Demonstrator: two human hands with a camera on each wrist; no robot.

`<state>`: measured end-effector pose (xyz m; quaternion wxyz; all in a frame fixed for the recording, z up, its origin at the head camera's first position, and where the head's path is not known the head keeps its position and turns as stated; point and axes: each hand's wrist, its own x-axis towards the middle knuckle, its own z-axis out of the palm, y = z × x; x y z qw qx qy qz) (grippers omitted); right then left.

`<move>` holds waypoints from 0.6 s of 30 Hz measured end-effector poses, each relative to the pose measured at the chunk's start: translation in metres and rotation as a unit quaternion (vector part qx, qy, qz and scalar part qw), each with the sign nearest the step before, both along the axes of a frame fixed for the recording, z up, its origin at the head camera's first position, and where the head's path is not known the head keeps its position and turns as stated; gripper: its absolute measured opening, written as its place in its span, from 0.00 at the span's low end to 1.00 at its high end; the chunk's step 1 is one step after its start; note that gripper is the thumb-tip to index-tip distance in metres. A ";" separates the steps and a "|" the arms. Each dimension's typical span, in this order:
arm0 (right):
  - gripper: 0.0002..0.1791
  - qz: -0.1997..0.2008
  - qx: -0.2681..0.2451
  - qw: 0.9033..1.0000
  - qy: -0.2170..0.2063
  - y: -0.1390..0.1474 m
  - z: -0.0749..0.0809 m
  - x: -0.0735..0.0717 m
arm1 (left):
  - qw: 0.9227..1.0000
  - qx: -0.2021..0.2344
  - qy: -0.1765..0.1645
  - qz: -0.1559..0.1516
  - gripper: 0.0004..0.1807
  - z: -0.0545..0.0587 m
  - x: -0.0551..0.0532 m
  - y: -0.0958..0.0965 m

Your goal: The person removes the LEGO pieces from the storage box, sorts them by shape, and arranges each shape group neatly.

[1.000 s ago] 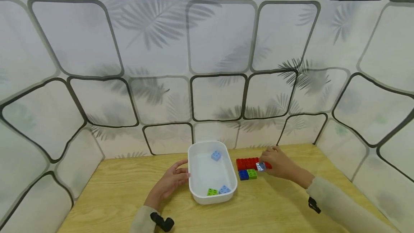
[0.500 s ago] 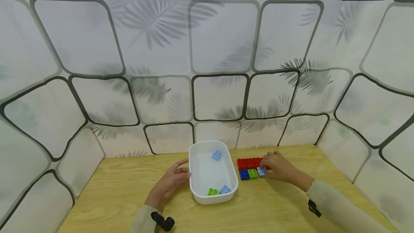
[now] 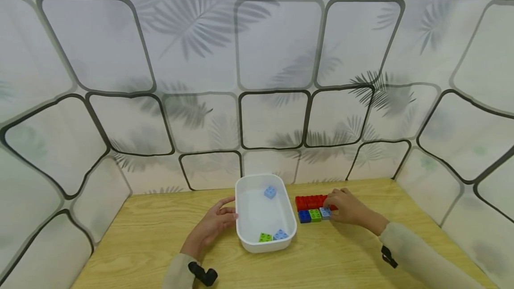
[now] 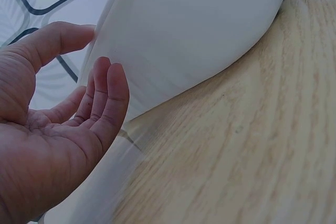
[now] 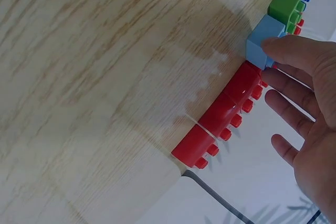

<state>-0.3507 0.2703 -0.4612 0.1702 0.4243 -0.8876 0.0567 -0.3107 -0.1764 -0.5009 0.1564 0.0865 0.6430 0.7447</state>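
My right hand (image 3: 350,207) pinches a light blue building block (image 5: 258,45) between thumb and index finger, down at table level. The block stands beside a green block (image 3: 315,215), with a dark blue block (image 3: 304,216) at that row's left end. Behind runs a row of red blocks (image 3: 311,202), partly covered by my right fingers. My left hand (image 3: 217,224) is at the left side of a white plastic tub (image 3: 292,224). In the left wrist view, its thumb touches the tub (image 4: 199,19) near the rim, fingers loosely bent.
Inside the tub are a light blue block (image 3: 270,192) at the far end, plus a green block (image 3: 265,237) and another light blue block (image 3: 280,234) at the near end. Patterned fabric walls (image 3: 273,119) enclose the wooden table (image 3: 321,258) at the back and sides.
My right hand has lowered the light blue block from in front of the red row to the table, then slid it left against the green one. The left hand stays at the tub.
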 end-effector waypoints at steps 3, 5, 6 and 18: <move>0.12 -0.009 0.004 1.000 -0.018 0.000 0.002 0.001 | 1.000 -0.001 0.000 0.000 0.41 0.000 0.000 0.000; 0.12 -0.012 0.007 1.000 -0.021 0.000 0.002 0.000 | 1.000 -0.002 0.000 0.000 0.41 0.000 0.000 0.000; 0.12 -0.012 0.007 1.000 -0.021 0.000 0.002 0.000 | 1.000 -0.003 0.001 0.001 0.41 0.001 0.000 0.000; 0.14 -0.002 0.006 1.000 -0.014 -0.003 0.005 -0.006 | 1.000 -0.002 -0.001 0.002 0.41 0.003 0.001 0.000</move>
